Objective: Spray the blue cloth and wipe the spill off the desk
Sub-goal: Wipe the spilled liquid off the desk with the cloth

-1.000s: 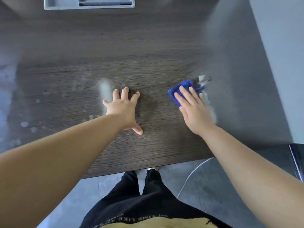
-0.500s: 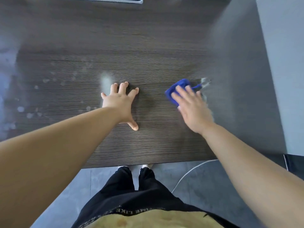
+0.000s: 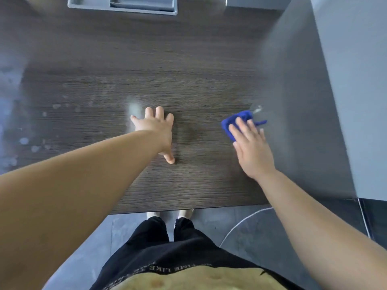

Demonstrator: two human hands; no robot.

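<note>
Right hand, fingers straight, presses blue cloth on desk near right edge, beside what looks like wet spill. Left hand flat, spread, mid-desk; bare wood beyond.

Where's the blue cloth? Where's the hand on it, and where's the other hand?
blue cloth (image 3: 226, 125): head view, bare blue corner sticking out beside the hand.
right hand (image 3: 253, 151): head view, back of the hand, pressing the cloth.
left hand (image 3: 156, 130): head view, back of the hand.
</note>
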